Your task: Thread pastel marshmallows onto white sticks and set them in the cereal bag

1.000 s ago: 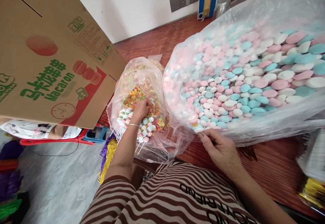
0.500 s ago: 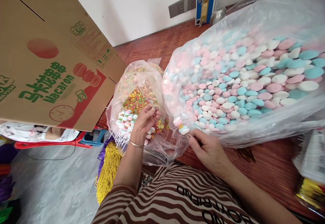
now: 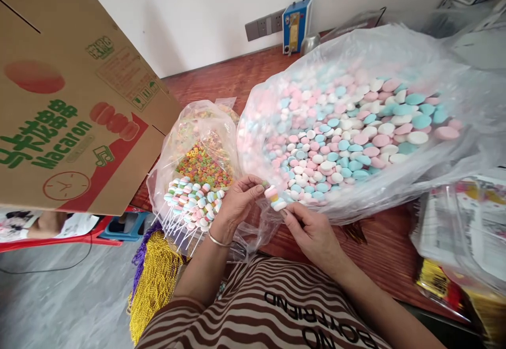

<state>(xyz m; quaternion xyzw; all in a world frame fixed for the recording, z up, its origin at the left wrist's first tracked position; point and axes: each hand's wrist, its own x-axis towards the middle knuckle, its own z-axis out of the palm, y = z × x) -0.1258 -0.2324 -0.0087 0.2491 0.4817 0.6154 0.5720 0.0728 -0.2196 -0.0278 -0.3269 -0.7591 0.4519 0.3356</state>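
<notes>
My right hand [image 3: 312, 233] pinches the lower end of a candy skewer [image 3: 273, 195], a short stack of pink, yellow, white and pale blue pieces. At the stack's upper end, my left hand [image 3: 241, 201] holds a small greenish ring candy [image 3: 264, 184] between thumb and fingertips. Whether the ring touches the stack I cannot tell. Left of that hand, a pile of finished candy skewers [image 3: 193, 201] on white sticks lies on a clear bag of colourful ring candies [image 3: 205, 164]. Beyond my hands a large clear bag holds pink, white and blue candies [image 3: 340, 148].
A tall cardboard box [image 3: 79, 101] stands at the left. Gold beaded strands [image 3: 156, 280] hang at the table's near left edge. By the wall sits a blue device [image 3: 296, 27] beside a socket strip [image 3: 264, 26]. Plastic packages [image 3: 458, 233] lie at the right.
My left hand has moved right from the ring candies to the skewer, carrying a small ring candy. My right hand still holds the skewer. The camera view has shifted right.
</notes>
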